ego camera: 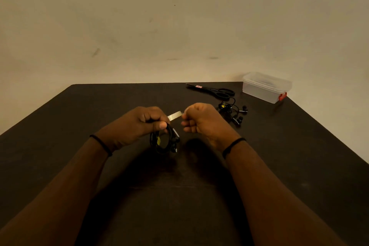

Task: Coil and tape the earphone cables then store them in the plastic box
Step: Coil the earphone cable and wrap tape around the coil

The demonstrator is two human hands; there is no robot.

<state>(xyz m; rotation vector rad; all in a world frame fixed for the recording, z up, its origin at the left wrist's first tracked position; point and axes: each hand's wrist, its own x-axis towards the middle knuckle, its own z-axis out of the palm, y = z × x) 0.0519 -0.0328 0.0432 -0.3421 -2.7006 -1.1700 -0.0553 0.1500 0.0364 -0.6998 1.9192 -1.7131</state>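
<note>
Your L hand (137,124) grips a coiled earphone cable (164,143), fingers curled round the top of the coil, thumb pressed on it; coil hangs below the grip, held over the bench (99,116) centre, can't tell if it touches the surface. A yellow tag shows inside the loop, earbuds bunched at its R side. Your R hand (203,122) pinches one end of a short strip of clear tape (175,116); grip narrow, other fingers curled in. Tape strip spans between the two hands, its other end at the coil by your L fingers. Black band on each wrist. Second earphone set (232,111), black, lies loose and uncoiled on bench, just R of your R hand, toward the far R corner. Black scissors (215,91) lie near the far edge, beyond that set, blades pointing L. Plastic box (265,88), clear w/ red latch, sits at the far R corner, lid on, just R of the scissors. Contents of box not discernible.
</note>
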